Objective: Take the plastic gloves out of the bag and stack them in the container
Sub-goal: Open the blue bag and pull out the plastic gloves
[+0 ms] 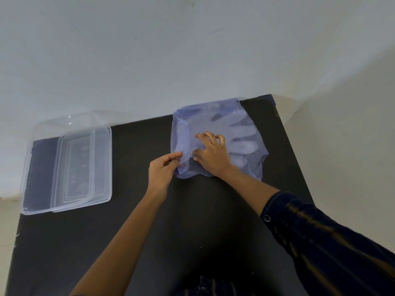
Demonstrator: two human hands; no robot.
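A translucent bluish plastic bag (205, 116) lies on the black table at the far right, against the wall. Clear plastic gloves (243, 135) show through it, fingers pointing right. My left hand (162, 169) pinches the bag's near left edge between thumb and fingers. My right hand (211, 152) rests on the bag with fingers curled, pressing or gripping the plastic at its opening; whether it holds a glove I cannot tell. A clear rectangular container (42, 178) sits at the far left of the table, with nothing visible inside.
A clear lid (102, 163) lies partly over the container's right side. The black table (192, 221) ends close to the right of the bag, and its left edge is by the container. A pale wall stands directly behind.
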